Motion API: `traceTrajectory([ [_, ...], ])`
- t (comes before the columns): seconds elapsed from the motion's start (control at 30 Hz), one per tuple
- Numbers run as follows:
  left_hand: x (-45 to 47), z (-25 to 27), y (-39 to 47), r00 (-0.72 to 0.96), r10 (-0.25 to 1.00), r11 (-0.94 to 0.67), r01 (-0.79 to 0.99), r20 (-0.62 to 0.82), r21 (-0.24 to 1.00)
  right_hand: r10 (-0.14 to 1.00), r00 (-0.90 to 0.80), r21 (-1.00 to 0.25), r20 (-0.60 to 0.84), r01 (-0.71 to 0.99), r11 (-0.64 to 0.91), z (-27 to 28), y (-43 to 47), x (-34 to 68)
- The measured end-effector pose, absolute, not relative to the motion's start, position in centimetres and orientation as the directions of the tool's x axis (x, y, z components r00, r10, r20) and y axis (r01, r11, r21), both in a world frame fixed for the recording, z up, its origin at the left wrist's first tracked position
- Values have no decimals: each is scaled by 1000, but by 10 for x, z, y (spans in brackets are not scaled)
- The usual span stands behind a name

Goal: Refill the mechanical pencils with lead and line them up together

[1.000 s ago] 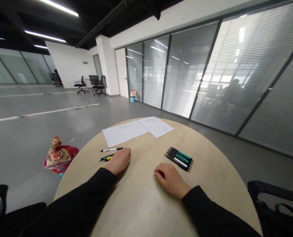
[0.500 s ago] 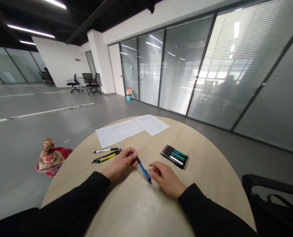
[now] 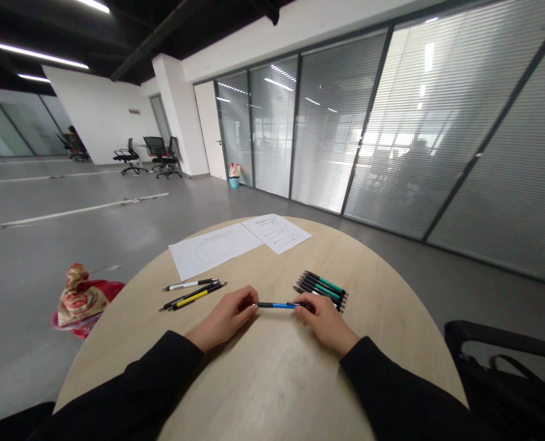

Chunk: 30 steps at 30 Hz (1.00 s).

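A blue and black pen (image 3: 278, 305) lies level between my two hands, running left to right just over the table. My left hand (image 3: 226, 317) is closed with its fingertips at the pen's tip end. The other end is pinched by my right hand (image 3: 324, 320), whose fingers cover part of it. Close beyond the right hand is a neat row of pens (image 3: 323, 284), several side by side, with green, black and white barrels; the hand hides some of them. Left of my left hand lie a white pen (image 3: 190, 284), a yellow pen (image 3: 196, 296) and a black pen (image 3: 176, 301).
Two printed sheets, a wide paper (image 3: 212, 248) and a smaller paper (image 3: 278, 233), lie at the far side of the round wooden table (image 3: 272, 392). A red and gold bag (image 3: 80, 300) is left of the table. A black chair (image 3: 502, 343) stands at the right.
The blue pen has turned from slanting toward me to level, left to right. My right hand has closed on its near end, which swung right and away. The view has shifted slightly.
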<state>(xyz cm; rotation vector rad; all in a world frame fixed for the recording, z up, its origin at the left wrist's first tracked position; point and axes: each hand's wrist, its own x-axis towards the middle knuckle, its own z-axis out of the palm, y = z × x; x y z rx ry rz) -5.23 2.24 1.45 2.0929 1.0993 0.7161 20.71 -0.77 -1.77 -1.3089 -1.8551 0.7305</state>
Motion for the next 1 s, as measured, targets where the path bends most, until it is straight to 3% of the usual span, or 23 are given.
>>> traceTrajectory([
  [0.1,-53,14,23,538,825,-515,589,172,623,925,-232,-730,300,569,379,-17,-11,204],
  [0.2,-54,15,23,550,820,-527,619,158,583,896,-272,-650,350,618,442,-17,-12,200],
  [0.43,-54,14,24,580,803,-551,632,139,546,868,-310,-644,387,583,495,-25,-10,201],
  [1.0,-54,12,23,584,800,-559,638,140,530,887,-288,-637,361,619,460,-28,-11,203],
])
